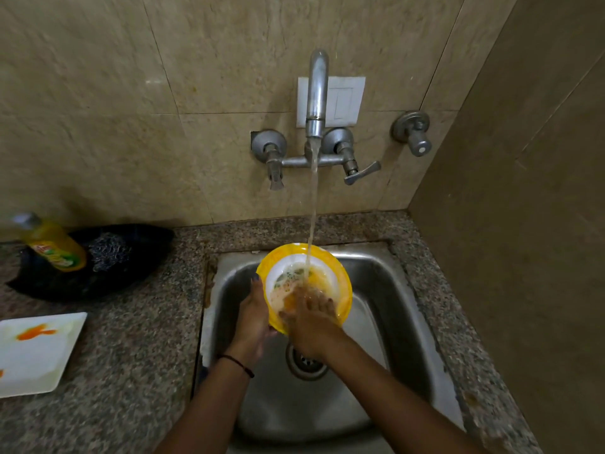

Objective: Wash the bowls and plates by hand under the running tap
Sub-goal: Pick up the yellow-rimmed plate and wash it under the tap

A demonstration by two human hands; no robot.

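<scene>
A yellow-rimmed bowl with a white inside is held tilted over the steel sink. Water runs from the wall tap straight into it, and orange and green food residue swirls inside. My left hand grips the bowl's left rim from below and behind. My right hand lies flat inside the bowl with fingers spread, under the stream. A white square plate with an orange smear lies on the counter at the far left.
A yellow dish-soap bottle and a steel scrubber rest on a black tray at the back left. The granite counter surrounds the sink. The drain is below my hands. A side wall stands close on the right.
</scene>
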